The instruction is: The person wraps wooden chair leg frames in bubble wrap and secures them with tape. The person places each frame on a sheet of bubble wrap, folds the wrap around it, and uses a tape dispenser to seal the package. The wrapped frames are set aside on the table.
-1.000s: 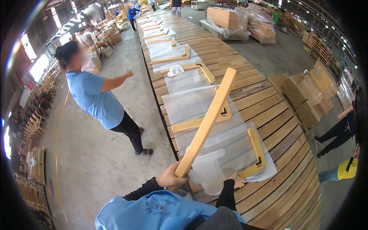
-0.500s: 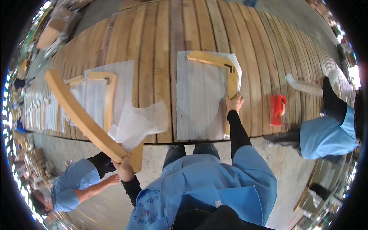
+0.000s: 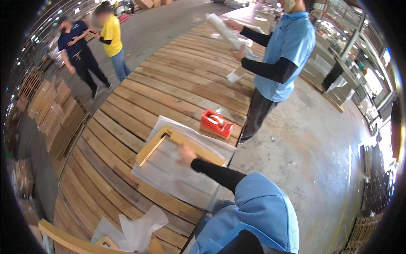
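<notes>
An L-shaped light-wood piece (image 3: 204,153) with a dark bracket at its corner lies on a translucent white foam sheet (image 3: 169,178) on the table. My right hand (image 3: 186,155) is over the sheet, by the inner edge of the wood piece; motion blurs its fingers. My left hand is outside the picture. At the bottom left rim, a long curved wood piece (image 3: 63,236) reaches into view, its lower end cut off. Crumpled white foam wrap (image 3: 141,224) shows beside it.
A red tape dispenser (image 3: 217,124) stands just beyond the sheet on the slatted wooden table (image 3: 177,72). At the right edge, a co-worker (image 3: 285,46) in a blue shirt holds a wrapped piece (image 3: 224,30). Two people stand far left, near stacked cardboard (image 3: 63,114).
The view has swung to the right. My right hand has come off the L-shaped piece's outer arm to its inner side. My left hand has left the picture. The co-worker now holds a wrapped piece raised.
</notes>
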The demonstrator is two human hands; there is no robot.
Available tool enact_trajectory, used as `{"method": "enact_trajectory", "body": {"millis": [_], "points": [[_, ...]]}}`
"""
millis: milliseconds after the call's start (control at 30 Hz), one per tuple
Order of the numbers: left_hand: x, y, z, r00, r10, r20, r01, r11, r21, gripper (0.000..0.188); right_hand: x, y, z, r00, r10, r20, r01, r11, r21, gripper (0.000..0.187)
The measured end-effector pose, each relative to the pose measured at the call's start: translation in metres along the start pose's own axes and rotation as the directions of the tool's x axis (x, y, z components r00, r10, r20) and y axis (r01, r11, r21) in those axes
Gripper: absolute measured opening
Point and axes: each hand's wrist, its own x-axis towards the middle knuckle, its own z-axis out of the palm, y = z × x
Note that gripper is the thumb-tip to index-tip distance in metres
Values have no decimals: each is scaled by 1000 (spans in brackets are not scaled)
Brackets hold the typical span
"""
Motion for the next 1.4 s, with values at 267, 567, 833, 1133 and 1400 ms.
{"method": "enact_trajectory", "body": {"millis": [267, 567, 833, 1133, 1400], "points": [[28, -13, 19, 962, -22, 273, 26, 1000, -11, 71, -134, -156, -30, 694, -720, -6, 576, 551, 604, 82], [36, -37, -34, 952, -32, 305, 42, 999, -26, 72, -134, -161, -49, 785, -619, -1, 341, 431, 835, 44], [34, -72, -102, 975, -89, 203, 89, 996, 8, 73, -137, -228, -121, 740, -656, -145, 666, 687, 290, 26], [38, -146, -286, 992, 116, 58, -128, 946, 297, 75, -65, -334, -35, 359, -933, -25, 713, 291, -638, 29], [-30, 7, -174, 895, 398, -202, -377, 916, 135, 65, -108, -224, -33, 256, -964, 69, 748, 153, -646, 68]]}}
